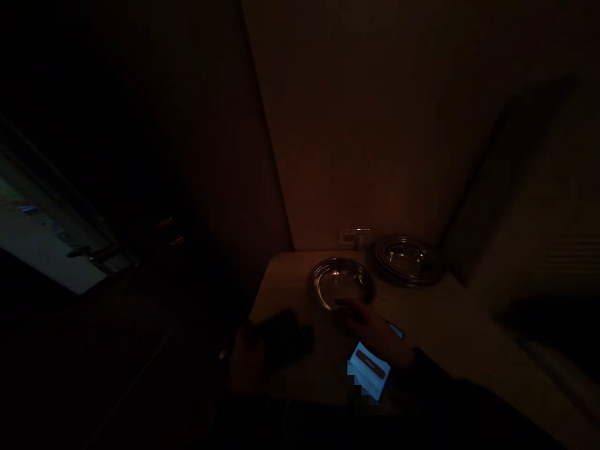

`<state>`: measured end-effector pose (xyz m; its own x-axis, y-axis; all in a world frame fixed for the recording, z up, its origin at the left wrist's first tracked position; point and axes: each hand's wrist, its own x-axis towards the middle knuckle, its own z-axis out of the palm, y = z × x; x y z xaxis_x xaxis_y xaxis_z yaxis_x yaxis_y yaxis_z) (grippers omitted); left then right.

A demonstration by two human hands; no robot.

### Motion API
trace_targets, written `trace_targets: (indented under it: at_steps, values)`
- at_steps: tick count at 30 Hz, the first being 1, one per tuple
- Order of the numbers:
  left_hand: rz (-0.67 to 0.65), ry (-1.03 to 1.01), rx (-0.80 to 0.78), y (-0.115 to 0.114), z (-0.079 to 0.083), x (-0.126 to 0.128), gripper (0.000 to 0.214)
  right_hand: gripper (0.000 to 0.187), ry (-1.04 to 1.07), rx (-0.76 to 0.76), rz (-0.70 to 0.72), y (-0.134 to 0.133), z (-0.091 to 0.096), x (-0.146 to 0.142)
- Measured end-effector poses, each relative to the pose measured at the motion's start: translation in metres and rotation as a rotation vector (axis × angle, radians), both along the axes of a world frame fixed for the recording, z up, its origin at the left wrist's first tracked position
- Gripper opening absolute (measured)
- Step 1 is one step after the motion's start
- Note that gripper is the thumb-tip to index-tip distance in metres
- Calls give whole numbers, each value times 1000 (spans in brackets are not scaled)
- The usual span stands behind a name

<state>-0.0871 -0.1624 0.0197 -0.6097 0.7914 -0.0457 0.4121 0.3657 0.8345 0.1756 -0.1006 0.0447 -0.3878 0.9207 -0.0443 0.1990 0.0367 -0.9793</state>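
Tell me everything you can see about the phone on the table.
The phone is a slim slab with its screen lit pale blue-white and a dark bar across it. It lies tilted near the front of the pale table, under the right hand, which rests on its upper part. Its lower left corner is blurred out. The dark hides its casing.

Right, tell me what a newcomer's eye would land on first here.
In the near-dark room, the lit phone stands out most, low in the middle, under the right hand. Just beyond it on the pale table gleam two metal plates, one behind and to the right of the other, near the wall. The left hand holds something dark I cannot make out.
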Motion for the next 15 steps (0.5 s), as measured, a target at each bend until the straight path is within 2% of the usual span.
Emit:
trace_targets:
  at_steps: [2,4,6,8,10,13,15]
  values:
    - [27,56,-47,1,8,4,48,44,-55,23,-73,8,-2,19]
    - [29,78,-46,4,18,10,47,40,-155,82,-208,19,-6,38]
    - [-6,22,-5,12,26,20,41,38,-207,149,-348,32,-12,55]
    - [-110,-82,62,26,29,32,34,36,-283,162,-426,45,-18,68]
    - [-224,-230,54,42,27,45,28,35,-320,147,-447,56,-22,74]
    - [-365,-513,-56,67,16,64,29,34,-304,106,-413,67,-24,72]
    - [-432,-510,-77,81,10,72,28,34,-265,83,-379,70,-24,69]
